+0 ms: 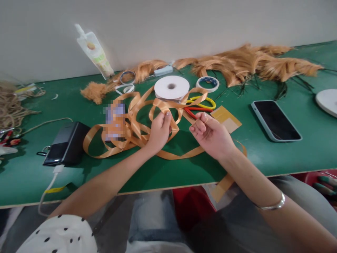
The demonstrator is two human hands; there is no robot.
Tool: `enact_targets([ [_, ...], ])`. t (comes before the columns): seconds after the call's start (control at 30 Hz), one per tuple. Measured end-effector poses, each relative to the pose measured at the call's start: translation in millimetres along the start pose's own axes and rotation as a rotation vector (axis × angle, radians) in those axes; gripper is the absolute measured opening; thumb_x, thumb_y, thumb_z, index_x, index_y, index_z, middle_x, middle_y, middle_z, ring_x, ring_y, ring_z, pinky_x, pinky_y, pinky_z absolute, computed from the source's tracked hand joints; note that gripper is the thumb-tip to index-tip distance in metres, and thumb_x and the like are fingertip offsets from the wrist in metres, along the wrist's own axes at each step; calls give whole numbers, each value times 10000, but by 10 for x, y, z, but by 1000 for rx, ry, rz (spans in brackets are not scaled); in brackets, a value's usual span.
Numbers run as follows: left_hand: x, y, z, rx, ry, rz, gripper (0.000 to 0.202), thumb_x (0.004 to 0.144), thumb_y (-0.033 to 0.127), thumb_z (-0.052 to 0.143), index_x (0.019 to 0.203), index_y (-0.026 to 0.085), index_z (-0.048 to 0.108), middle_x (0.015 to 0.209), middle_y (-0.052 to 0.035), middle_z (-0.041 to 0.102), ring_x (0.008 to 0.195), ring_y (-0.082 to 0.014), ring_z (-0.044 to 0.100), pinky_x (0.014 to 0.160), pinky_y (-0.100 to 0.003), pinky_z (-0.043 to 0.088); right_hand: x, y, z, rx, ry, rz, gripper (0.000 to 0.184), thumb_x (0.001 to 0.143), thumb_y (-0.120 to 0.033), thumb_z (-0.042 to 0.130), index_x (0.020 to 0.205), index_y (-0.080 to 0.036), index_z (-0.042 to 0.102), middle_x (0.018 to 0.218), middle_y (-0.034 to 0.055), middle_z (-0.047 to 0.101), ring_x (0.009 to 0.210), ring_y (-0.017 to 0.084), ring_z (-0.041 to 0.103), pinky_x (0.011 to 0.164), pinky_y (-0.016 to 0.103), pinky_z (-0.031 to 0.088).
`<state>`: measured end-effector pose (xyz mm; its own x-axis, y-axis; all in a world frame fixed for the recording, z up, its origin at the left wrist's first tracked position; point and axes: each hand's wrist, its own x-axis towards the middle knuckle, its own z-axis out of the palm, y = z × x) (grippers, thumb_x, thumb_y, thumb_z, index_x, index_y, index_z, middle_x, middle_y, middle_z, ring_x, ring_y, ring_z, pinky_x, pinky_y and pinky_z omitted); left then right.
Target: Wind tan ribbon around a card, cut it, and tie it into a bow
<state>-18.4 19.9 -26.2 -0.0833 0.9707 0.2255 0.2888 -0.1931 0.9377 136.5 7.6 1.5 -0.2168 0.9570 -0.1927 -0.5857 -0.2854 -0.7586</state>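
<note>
A long gold satin ribbon point(123, 135) lies in loose loops on the green table point(163, 172). My left hand point(158, 131) is closed, pinching a fold of the ribbon at the middle of the loops. My right hand point(210, 135) is closed too, gripping another stretch of the same ribbon close by; the strip trails under my wrist and off the table's front edge. Just behind my hands stand a white ribbon spool point(171, 87) and scissors with red and yellow handles point(200, 105).
A phone point(275, 120) lies face up at the right, a black power bank point(67, 143) with a white cable at the left. A tape roll point(207, 83), tan card pieces point(226, 118), golden fibre bundles point(252, 63) and a pouch point(94, 52) line the back wall.
</note>
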Motion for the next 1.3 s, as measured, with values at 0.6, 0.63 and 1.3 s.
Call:
enact_targets([
  [0.6,-3,-41,30,-70,128,-38,359,904,459,375,654,208,322,491,72,287,389,-56,358,383,-189,285,-28,22,3,-140,-92,-83,205,832,-185,488,689,-190,635,435,-60,341,442,79,344,577,250,405],
  [0.63,-3,-40,30,-68,119,-38,363,903,465,375,652,208,321,489,71,291,390,-58,356,382,-191,283,-26,23,0,-143,-87,-85,211,836,-184,483,693,-189,637,440,-56,358,450,80,360,587,248,411],
  [1.3,-220,93,104,548,-387,283,178,817,290,541,703,157,571,632,-17,583,584,-141,537,561,-266,404,8,-50,4,34,43,-39,292,914,-207,385,712,-203,595,485,-58,332,478,74,374,680,224,466],
])
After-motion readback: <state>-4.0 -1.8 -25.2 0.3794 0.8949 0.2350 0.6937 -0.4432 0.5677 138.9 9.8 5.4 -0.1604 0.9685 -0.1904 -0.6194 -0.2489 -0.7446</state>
